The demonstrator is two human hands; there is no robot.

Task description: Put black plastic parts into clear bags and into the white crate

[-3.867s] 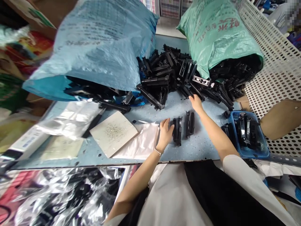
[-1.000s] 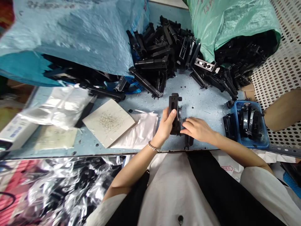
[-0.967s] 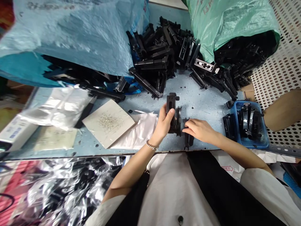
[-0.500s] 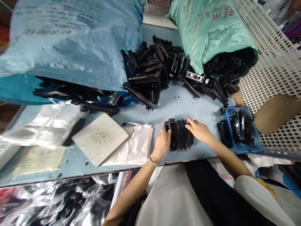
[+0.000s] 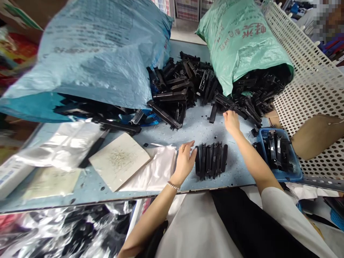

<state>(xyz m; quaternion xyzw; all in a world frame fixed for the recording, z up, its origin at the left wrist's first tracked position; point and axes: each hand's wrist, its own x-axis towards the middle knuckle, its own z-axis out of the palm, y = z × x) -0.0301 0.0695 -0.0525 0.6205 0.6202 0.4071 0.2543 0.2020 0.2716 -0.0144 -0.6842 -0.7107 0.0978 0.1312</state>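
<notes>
A row of slim black plastic parts point(image 5: 211, 161) stands side by side near the table's front edge. My left hand point(image 5: 185, 159) is just left of that row, fingers stretched out and thumb close to the end part, holding nothing. Farther back, my right hand point(image 5: 231, 122) has its fingers curled at a long black plastic part point(image 5: 228, 102) in front of the green bag; the fingertips are partly hidden. A heap of similar parts point(image 5: 185, 79) lies between the two bags.
A blue bag point(image 5: 107, 53) and a green bag point(image 5: 242, 43) spill black parts. At right are a blue basket point(image 5: 298, 172) of parts and a perforated white panel point(image 5: 317, 93). Left lie a square board point(image 5: 134, 150) with small bits and clear plastic sleeves point(image 5: 161, 168).
My right hand has left the row and reached forward to the parts by the green bag. My left hand has come slightly off the row's left end. The view has shifted a little.
</notes>
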